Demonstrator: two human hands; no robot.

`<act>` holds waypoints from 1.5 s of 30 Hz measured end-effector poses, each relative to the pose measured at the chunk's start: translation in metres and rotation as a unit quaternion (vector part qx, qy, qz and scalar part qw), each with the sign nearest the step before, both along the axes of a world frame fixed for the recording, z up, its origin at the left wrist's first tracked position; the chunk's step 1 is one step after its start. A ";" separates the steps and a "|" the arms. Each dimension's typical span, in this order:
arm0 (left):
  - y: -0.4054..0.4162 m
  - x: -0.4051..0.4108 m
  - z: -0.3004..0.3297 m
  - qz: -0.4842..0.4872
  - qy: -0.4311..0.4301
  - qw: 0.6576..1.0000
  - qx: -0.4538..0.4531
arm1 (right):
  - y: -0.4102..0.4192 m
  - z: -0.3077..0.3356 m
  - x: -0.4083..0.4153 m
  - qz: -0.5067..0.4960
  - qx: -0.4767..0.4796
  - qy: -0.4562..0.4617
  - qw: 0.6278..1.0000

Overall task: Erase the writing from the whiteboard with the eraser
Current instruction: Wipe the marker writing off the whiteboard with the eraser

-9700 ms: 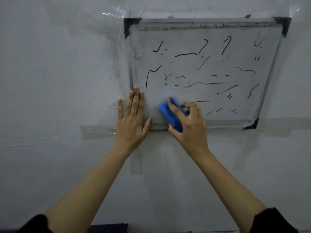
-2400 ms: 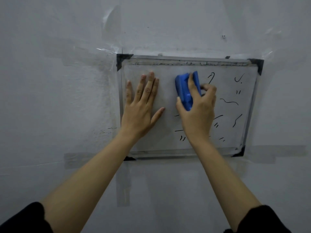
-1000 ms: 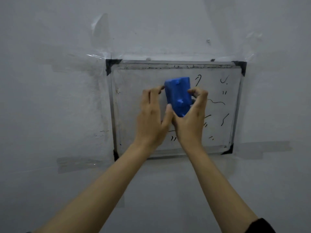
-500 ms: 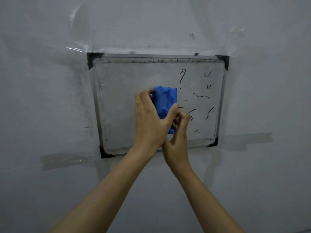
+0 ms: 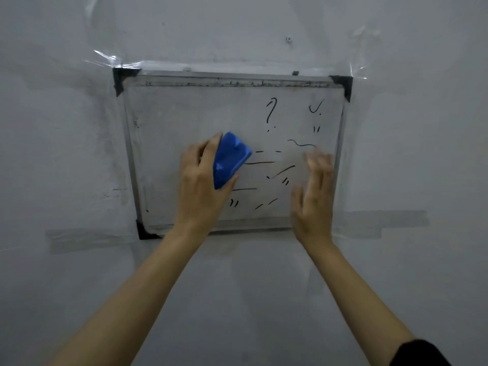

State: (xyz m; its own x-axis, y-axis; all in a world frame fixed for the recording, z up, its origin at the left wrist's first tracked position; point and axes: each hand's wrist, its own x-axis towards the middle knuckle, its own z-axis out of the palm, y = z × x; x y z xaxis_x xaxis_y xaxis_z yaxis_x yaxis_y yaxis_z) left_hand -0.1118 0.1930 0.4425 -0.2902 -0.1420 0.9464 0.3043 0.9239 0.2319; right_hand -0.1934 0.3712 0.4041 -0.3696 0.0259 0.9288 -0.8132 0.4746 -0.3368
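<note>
A small metal-framed whiteboard (image 5: 179, 112) is taped to a grey wall. Its left half is wiped; black marks (image 5: 270, 113) remain on the right half and lower middle. My left hand (image 5: 200, 186) grips the blue eraser (image 5: 228, 159), held tilted against the middle of the board. My right hand (image 5: 314, 196) is blurred, fingers spread, over the board's lower right part and holds nothing.
Clear tape (image 5: 105, 58) and grey tape strips (image 5: 380, 223) hold the board's edges to the wall. Black corner pieces (image 5: 120, 77) mark the frame. A small screw (image 5: 288, 38) sits in the wall above the board.
The eraser has passed from my right hand to my left. My right hand has let go and moved right, across the board's lower right part.
</note>
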 end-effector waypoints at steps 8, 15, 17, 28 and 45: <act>0.003 -0.013 -0.028 0.084 0.014 0.990 -0.110 | 0.040 -0.013 -0.068 -0.103 0.136 0.029 0.985; 0.001 -0.016 -0.018 0.123 0.015 0.981 -0.150 | 0.038 -0.019 -0.086 -0.130 0.135 0.078 0.979; 0.000 -0.018 -0.011 0.136 0.034 0.979 -0.146 | 0.037 -0.020 -0.091 -0.147 0.138 0.089 0.975; -0.005 -0.029 -0.071 0.175 0.030 0.961 -0.212 | 0.033 -0.024 -0.101 -0.184 0.121 0.130 0.967; 0.003 -0.041 -0.029 0.194 0.108 0.967 -0.124 | 0.033 -0.023 -0.100 -0.175 0.108 0.131 0.970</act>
